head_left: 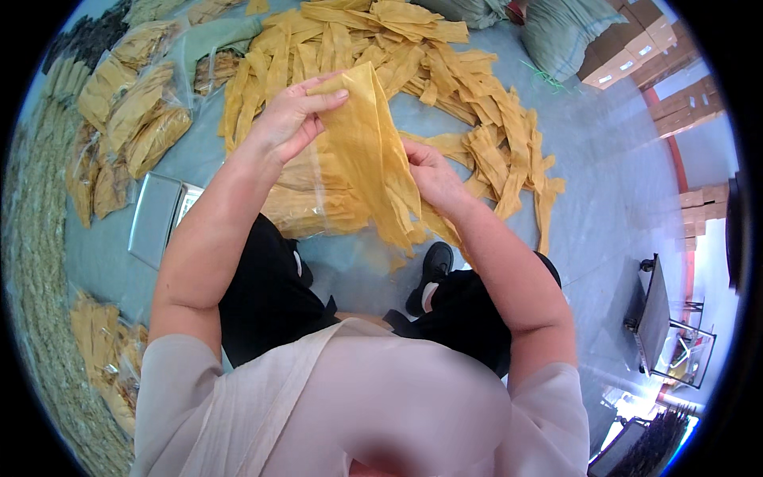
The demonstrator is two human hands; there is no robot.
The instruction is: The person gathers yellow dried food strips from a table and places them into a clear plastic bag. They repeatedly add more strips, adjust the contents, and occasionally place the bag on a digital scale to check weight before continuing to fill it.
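Note:
Between my hands hangs a long, flat, yellow dried sheet (362,135), folded over so that its layers part toward the lower end. My left hand (292,123) pinches its upper left edge, thumb on top and the other fingers behind. On the opposite edge my right hand (435,176) grips the sheet, with some fingertips hidden behind it. Below, a clear plastic bag (314,199) of similar yellow sheets lies on the floor, partly covered by the held one. A wide pile of loose yellow strips (477,103) spreads beyond my hands and to the right.
A metal-topped scale (155,219) sits left of my leg. Filled clear bags (143,119) lie at the far left, another (107,358) at the near left. Woven sacks (568,36) and cardboard boxes (636,48) stand far right. A flat trolley (652,318) is at the right.

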